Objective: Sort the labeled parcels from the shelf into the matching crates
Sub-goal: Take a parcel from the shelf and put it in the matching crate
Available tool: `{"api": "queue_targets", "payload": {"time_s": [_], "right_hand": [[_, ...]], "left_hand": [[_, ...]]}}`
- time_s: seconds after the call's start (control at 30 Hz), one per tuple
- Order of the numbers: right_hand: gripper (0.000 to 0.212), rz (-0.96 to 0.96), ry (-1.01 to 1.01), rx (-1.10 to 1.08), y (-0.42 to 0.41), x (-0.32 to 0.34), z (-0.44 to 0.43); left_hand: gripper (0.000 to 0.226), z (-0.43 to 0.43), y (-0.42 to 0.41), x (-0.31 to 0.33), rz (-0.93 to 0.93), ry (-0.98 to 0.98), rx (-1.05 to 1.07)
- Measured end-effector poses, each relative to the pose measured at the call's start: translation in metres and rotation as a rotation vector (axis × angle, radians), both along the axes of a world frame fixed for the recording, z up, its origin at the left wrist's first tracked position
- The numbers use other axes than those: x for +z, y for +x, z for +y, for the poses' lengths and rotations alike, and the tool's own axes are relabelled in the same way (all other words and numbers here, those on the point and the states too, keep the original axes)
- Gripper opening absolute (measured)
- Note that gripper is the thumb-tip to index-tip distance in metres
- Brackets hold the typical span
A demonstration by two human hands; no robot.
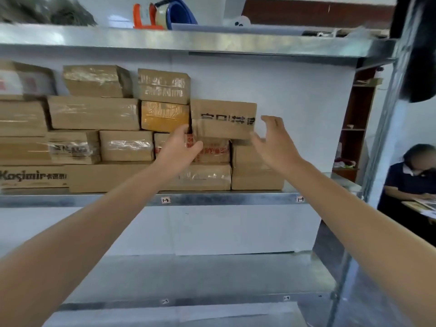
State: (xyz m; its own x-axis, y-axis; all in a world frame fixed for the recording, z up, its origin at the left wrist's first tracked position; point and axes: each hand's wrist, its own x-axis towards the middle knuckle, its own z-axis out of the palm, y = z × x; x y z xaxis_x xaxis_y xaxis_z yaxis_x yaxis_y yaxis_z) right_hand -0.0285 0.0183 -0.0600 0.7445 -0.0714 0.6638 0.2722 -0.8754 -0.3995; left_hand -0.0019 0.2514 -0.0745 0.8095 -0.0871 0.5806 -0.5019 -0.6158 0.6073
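Here, a brown cardboard parcel with bold black characters (223, 114) sits on the metal shelf (212, 199), at the right end of a stack of taped cardboard boxes. It rests on a box printed in red (214, 151) and a plain brown box (254, 175), just beside an orange-tinted taped box (165, 116) on its left. Both bare arms reach up to it, one at each end. The left hand (179, 149) is at the parcel's lower left corner: its fingers (185, 129) bend up over the seam between the orange-tinted box and the parcel, and the thumb points right in front of the red-printed box below. Through the blur I cannot tell whether these fingers grip the parcel or only touch it. The right hand (274, 142) is released, its fingers (271, 120) spread and raised just beside the parcel's right end, the thumb near the lower right corner, with no clear contact. A small tag marked 1-3 (165, 200) is stuck on the shelf's front edge. A seated person in dark blue (410, 182) is at the far right, beyond the shelf frame.
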Motion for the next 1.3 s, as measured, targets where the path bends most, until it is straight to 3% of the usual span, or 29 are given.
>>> {"api": "queue_targets", "payload": {"time_s": [0.2, 0.4, 0.6, 0.73, 0.8, 0.9, 0.97, 1.1, 1.3], "right_hand": [[0.077, 0.203, 0.3, 0.126, 0.043, 0.02, -0.004], [0.071, 0.287, 0.508, 0.3, 0.067, 0.019, -0.005], [0.071, 0.172, 0.545, 0.332, 0.05, -0.002, -0.013], [0.044, 0.071, 0.654, 0.342, 0.021, -0.015, -0.014], [0.044, 0.018, 0.734, 0.376, 0.005, -0.024, -0.012], [0.057, 0.016, 0.812, 0.411, -0.014, -0.042, -0.005], [0.054, 0.053, 0.845, 0.461, -0.023, -0.053, 0.001], [0.051, 0.079, 0.822, 0.477, -0.034, -0.073, 0.011], [0.057, 0.198, 0.819, 0.566, -0.036, -0.108, 0.033]], "left_hand": [[0.061, -0.025, 0.014, 0.021, 0.07, -0.148, 0.035], [0.056, -0.043, 0.016, 0.024, 0.12, -0.308, 0.017], [0.046, -0.038, 0.004, 0.006, 0.114, -0.509, -0.06], [0.015, -0.035, -0.019, -0.002, 0.017, -0.623, -0.152], [0.008, -0.033, -0.035, -0.01, -0.023, -0.689, -0.188], [0.018, -0.029, -0.056, -0.029, -0.056, -0.787, -0.164], [0.024, -0.025, -0.066, -0.043, -0.05, -0.847, -0.162], [0.056, -0.009, -0.076, -0.07, 0.054, -0.902, -0.118], [0.054, 0.018, -0.09, -0.104, 0.139, -0.93, 0.002]]}}
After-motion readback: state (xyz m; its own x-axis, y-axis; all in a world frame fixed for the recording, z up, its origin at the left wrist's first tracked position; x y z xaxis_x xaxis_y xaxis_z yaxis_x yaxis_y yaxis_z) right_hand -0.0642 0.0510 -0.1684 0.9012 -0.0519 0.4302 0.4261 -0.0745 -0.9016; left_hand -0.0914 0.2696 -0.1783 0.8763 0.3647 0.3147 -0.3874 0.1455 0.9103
